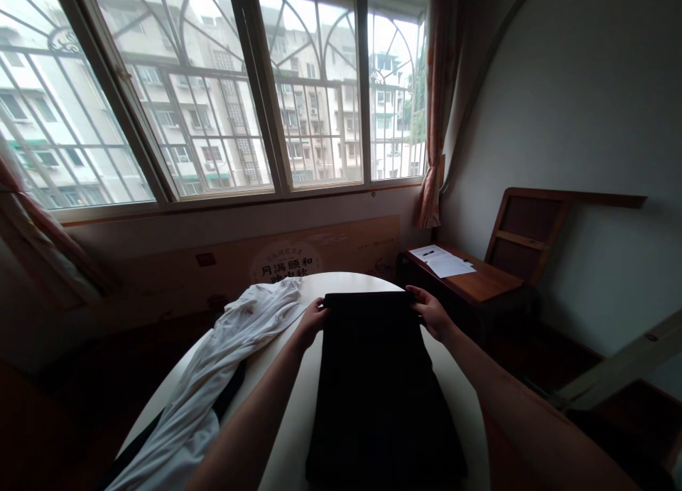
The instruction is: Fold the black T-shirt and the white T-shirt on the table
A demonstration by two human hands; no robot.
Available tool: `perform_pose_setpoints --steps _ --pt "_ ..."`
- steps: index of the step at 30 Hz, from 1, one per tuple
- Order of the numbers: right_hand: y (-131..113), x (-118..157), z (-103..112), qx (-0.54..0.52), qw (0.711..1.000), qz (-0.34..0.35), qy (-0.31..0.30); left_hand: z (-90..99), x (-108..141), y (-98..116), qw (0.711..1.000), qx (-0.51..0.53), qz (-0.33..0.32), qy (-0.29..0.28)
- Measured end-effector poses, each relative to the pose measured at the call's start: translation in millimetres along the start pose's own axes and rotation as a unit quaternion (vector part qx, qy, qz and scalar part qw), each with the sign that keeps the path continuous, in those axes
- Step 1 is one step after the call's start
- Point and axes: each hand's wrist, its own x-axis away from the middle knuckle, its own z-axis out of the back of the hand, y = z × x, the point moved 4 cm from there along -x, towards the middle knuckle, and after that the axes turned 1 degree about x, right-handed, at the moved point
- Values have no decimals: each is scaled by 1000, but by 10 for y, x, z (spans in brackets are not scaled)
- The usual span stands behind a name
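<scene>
A black folded cloth garment (381, 391) lies lengthwise over a white round table (290, 413); its exact kind is too dark to tell. My left hand (312, 320) pinches its far left corner. At the far right corner, my right hand (429, 312) grips the edge between thumb and fingers. The far edge runs straight between both hands. To the left, a crumpled white garment (213, 370) is spread along the table, apart from the black one, with some dark cloth (231, 391) showing beneath it.
A wooden side table (490, 281) with white papers (447, 263) and a pen stands at the back right, beside a wooden panel (527, 224) against the wall. Barred windows (320, 121) and pink curtains (431, 121) are ahead. A printed banner (352, 249) hangs below the sill.
</scene>
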Motion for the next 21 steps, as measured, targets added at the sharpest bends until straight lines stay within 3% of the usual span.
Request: perform_pose_setpoints --steps 8,10,13,15,17,18,19,21 --pt "336 -223 -122 150 986 -70 35 -90 -75 -59 991 -107 76 38" --pt "283 -223 -104 198 978 -44 44 -114 6 22 986 -149 52 61" --pt "75 -141 -81 263 963 38 38 -217 281 298 978 -193 -34 66" --pt "-59 -21 -131 291 952 96 2 -415 583 533 972 -205 -116 2" --pt "-129 133 -250 303 941 138 -57 -738 988 756 940 -206 -229 -146" --pt "-136 218 -338 314 931 159 -99 -907 1217 844 910 -199 -286 -224" --pt "-123 305 -436 332 915 179 -146 -1069 1465 921 858 -197 -364 -304" --pt "-31 469 -632 394 863 204 -242 -1282 1840 984 793 -196 -442 -371"
